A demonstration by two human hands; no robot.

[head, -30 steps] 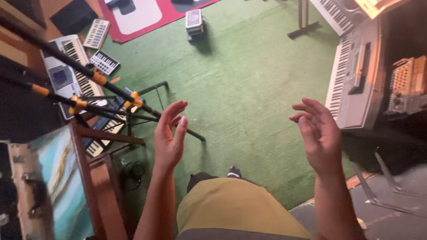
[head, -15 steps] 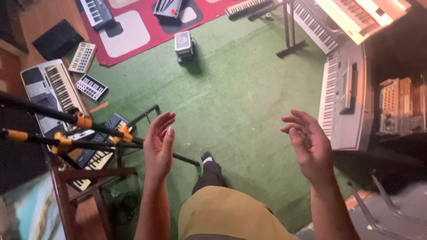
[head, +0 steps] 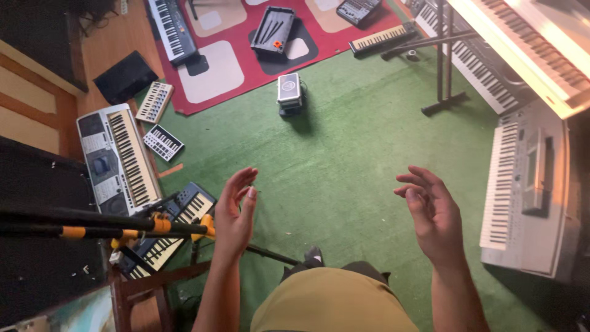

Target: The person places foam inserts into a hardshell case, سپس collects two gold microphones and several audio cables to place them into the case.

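My left hand (head: 235,215) is raised over the green carpet (head: 350,160), fingers apart and holding nothing. It hovers just right of a black stand with orange clamps (head: 129,224) and a small dark keyboard (head: 169,227) on the floor. My right hand (head: 433,215) is also raised, empty, with its fingers loosely curled. It hangs left of a grey keyboard (head: 525,184) standing at the right. Between my arms I see my olive-clad leg (head: 332,301) and a foot (head: 313,257).
Several keyboards lie about: a silver one (head: 117,157) at the left, small controllers (head: 157,120), more on the red patterned rug (head: 246,55). A small grey box (head: 289,92) stands on the carpet. A keyboard stand (head: 445,61) and stacked keyboards fill the upper right.
The view has tilted farther forward, showing more of the rug and the right-hand keyboards. Both hands stay raised and empty, a little lower in the picture.
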